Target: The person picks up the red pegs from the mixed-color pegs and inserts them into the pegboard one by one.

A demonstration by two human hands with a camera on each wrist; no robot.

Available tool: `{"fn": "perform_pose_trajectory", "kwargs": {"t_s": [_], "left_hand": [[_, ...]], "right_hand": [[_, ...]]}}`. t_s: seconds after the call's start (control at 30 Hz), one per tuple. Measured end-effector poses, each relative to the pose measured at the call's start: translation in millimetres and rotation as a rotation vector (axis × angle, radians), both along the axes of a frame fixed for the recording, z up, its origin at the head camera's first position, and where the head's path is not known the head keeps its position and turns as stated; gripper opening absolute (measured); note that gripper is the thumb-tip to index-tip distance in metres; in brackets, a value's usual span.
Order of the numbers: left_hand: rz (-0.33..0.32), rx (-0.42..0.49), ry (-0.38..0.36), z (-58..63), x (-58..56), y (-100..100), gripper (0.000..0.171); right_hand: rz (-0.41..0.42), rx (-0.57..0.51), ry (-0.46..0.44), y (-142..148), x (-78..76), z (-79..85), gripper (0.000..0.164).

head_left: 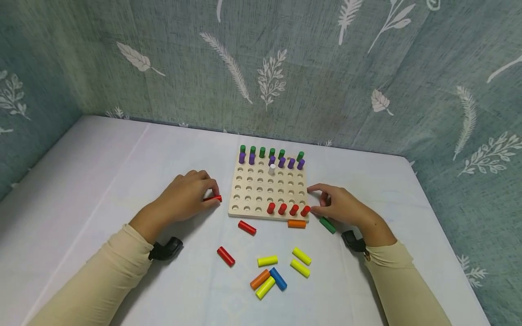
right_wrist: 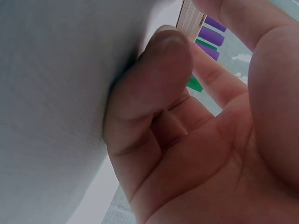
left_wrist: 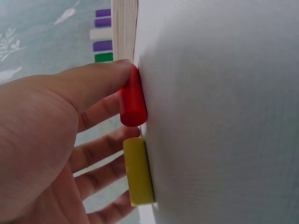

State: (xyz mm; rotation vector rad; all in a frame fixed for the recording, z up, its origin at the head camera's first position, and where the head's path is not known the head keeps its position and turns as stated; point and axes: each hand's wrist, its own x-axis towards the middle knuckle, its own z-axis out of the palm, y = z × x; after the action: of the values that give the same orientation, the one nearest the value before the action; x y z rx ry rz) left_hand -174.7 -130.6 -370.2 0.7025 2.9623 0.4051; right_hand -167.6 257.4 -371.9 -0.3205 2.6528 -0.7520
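My left hand (head_left: 188, 195) lies on the table left of the wooden pegboard (head_left: 247, 213) and pinches a red peg (left_wrist: 134, 100) between thumb and finger. A yellow peg (left_wrist: 138, 171) lies by its other fingers in the left wrist view; the head view hides it. At the board's right edge rests my right hand (head_left: 340, 203), thumb and forefinger spread apart along the side and the other fingers bent, with no peg visible in it. The board carries green pegs (head_left: 262, 152) in the back row, then purple pegs (head_left: 282, 162), one white peg (head_left: 272, 169) and red pegs (head_left: 282, 208) at the front right.
Two loose red pegs (head_left: 226, 256) lie front left of the board. An orange peg (head_left: 297, 224) touches its front edge, and a green peg (head_left: 327, 225) lies beside the right hand. Yellow pegs (head_left: 267, 261), another orange peg (head_left: 260, 279) and a blue peg (head_left: 278, 279) are nearer.
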Motion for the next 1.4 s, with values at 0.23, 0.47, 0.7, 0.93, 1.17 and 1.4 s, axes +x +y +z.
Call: {"fn": "perform_pose_trajectory", "kwargs": {"t_s": [0.23,0.47,0.7,0.93,1.17,1.4], "left_hand": [[-0.011,0.007,0.028,1.0,-1.4,0,0.01],[-0.009,0.046,0.06,3.8,-3.1,2,0.014],[-0.015,0.147,0.034,2.9,-4.0,4,0.012],[-0.044,0.222,0.031,4.6,0.2,6,0.032],[-0.069,0.223,-0.004,5.6,1.1,10,0.027],[-0.067,0.262,-0.013,6.2,5.6,16,0.023]], "right_hand": [[-0.008,0.003,0.003,0,-0.6,-0.4,0.057],[0.0,-0.005,0.014,1,-1.1,-1.3,0.056],[-0.009,-0.014,-0.004,2,0.9,-5.0,0.056],[-0.012,-0.003,0.01,0,0.6,-4.8,0.056],[-0.004,0.005,0.016,1,-1.5,-4.0,0.056],[-0.012,-0.002,0.02,1,0.3,-5.1,0.054]]}}
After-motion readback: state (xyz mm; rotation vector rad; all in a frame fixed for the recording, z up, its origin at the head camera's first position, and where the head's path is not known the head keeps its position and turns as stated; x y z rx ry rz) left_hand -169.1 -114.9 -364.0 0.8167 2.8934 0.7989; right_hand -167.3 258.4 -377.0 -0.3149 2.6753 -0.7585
